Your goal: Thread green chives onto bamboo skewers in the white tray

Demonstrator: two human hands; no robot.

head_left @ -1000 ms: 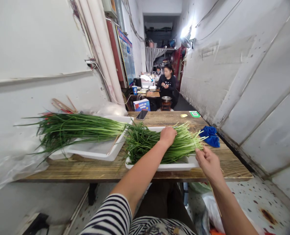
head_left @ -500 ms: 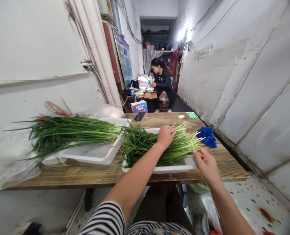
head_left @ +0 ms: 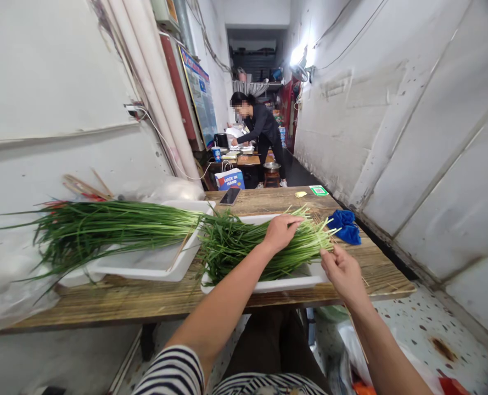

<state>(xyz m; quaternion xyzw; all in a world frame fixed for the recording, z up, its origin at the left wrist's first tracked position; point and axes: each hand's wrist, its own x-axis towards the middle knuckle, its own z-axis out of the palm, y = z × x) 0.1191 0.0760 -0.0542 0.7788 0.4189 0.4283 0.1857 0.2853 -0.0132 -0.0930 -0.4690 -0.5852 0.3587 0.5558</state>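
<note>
A loose pile of garlic chives lies in a white tray in front of me, leaves to the left and pale stem ends to the right. My left hand reaches over the pile, its fingers closed in a pinch on the upper stems. At the pale ends, my right hand pinches stems between thumb and fingertips. A thin stick shows beside the right wrist; whether the hand holds it is hidden. More garlic chives rest across a second white tray on the left.
On the wooden table are a phone, a blue cloth, a yellowish piece and a QR-code card. Plastic bags lie at the left. A co-worker bends over another table at the back.
The view has shifted slightly. Both my hands stay at the same stems, the left fingers slightly farther right over them. The co-worker has risen from sitting and now leans over the back table.
</note>
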